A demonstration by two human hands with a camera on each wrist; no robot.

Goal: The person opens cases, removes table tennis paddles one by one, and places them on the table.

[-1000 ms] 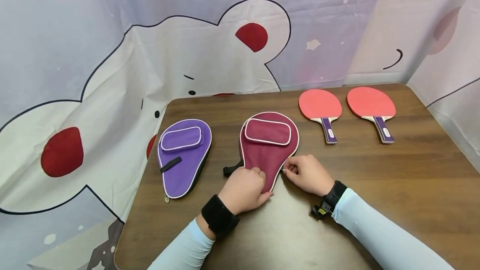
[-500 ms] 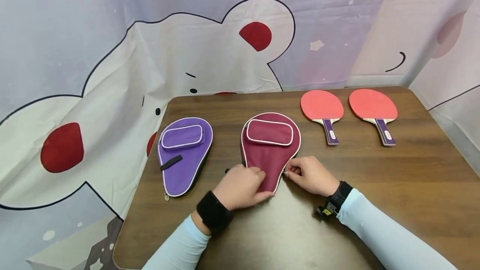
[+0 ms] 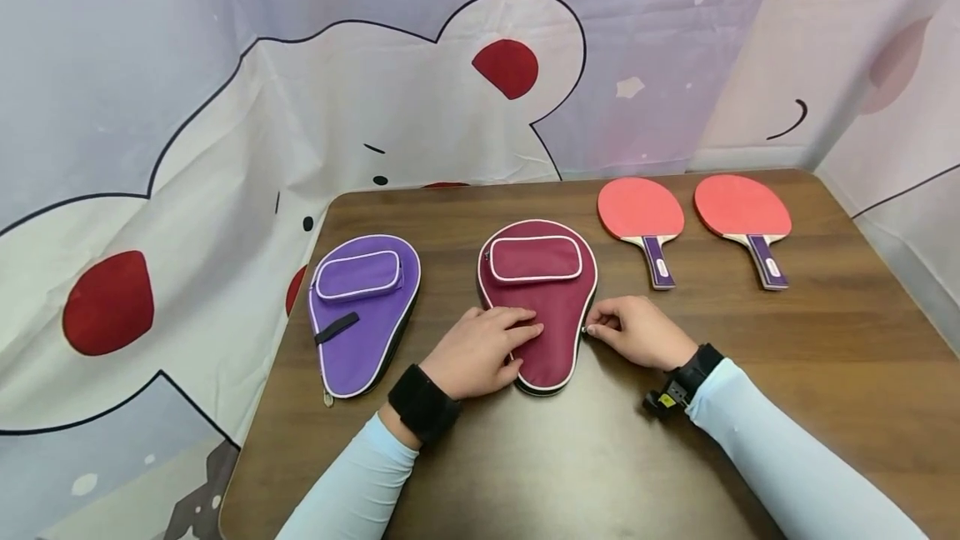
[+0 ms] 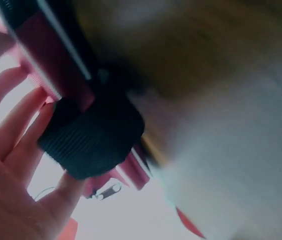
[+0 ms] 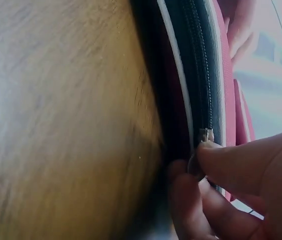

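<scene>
Unzipping step. Left hand (image 3: 480, 352), fingers flat, presses the maroon case (image 3: 542, 307) at the table's (image 3: 825, 340) centre; right hand (image 3: 637, 332) pinches the zip pull (image 5: 204, 136) at its right edge. Next: draw the pull along the seam, probably. Beyond: purple case (image 3: 363, 311), two paddles (image 3: 641, 211).

left wrist view was badly blurred; the maroon case (image 4: 41, 45) and a black strap (image 4: 93, 135) showed only as smears, w/ the left hand (image 4: 11, 165) cut off at the frame's edge. in the right wrist view the right hand (image 5: 241, 185) was cropped at the bottom & right, its fingertips (image 5: 216, 155) covering most of the zipper pull (image 5: 204, 136). labels on both paddle handles (image 3: 660, 259) were too small to read.
</scene>
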